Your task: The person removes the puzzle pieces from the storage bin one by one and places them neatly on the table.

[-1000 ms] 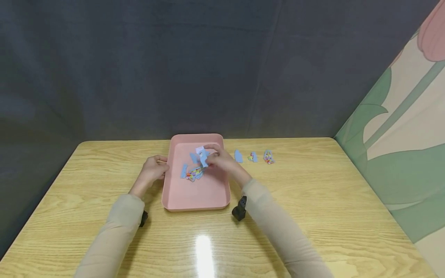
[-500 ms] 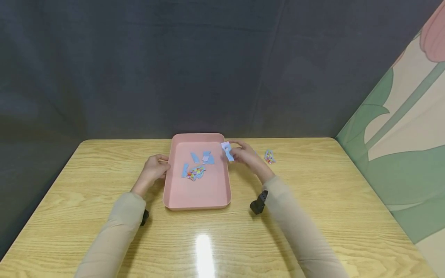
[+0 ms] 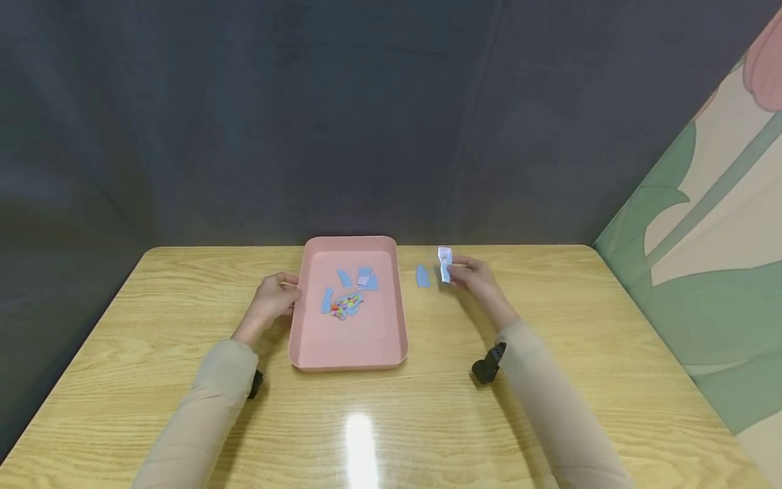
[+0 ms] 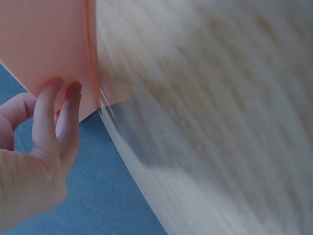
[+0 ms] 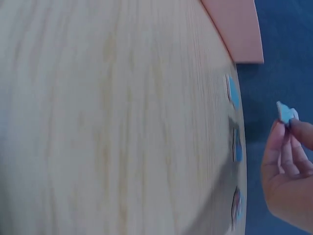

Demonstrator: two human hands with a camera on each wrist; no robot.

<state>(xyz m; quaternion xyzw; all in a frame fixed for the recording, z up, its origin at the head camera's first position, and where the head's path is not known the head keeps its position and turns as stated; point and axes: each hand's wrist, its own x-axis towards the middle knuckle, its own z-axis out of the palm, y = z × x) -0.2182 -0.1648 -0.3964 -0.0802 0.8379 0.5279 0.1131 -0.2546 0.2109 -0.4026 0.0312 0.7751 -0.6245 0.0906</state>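
Note:
My right hand (image 3: 482, 282) pinches a flat light-blue puzzle piece (image 3: 445, 263) with a pale pink end, held above the table right of the tray; the piece also appears at the fingertips in the right wrist view. My left hand (image 3: 272, 299) grips the left wall of a pink tray (image 3: 348, 353); its fingers lie against the outer wall in the left wrist view. Inside the tray lie several blue pieces (image 3: 345, 278) and a multicoloured piece (image 3: 345, 305), some overlapping. On the table, a blue piece (image 3: 423, 276) sits beside the tray.
Two more pieces, a blue one (image 5: 237, 145) and a multicoloured one (image 5: 237, 208), lie along the table's far edge, hidden behind my right hand in the head view. A dark curtain (image 3: 305, 122) hangs behind the wooden table (image 3: 293, 421).
My right hand has lifted the pinched puzzle piece out of the tray and carried it rightward over the pieces on the table. The left hand stays on the tray wall.

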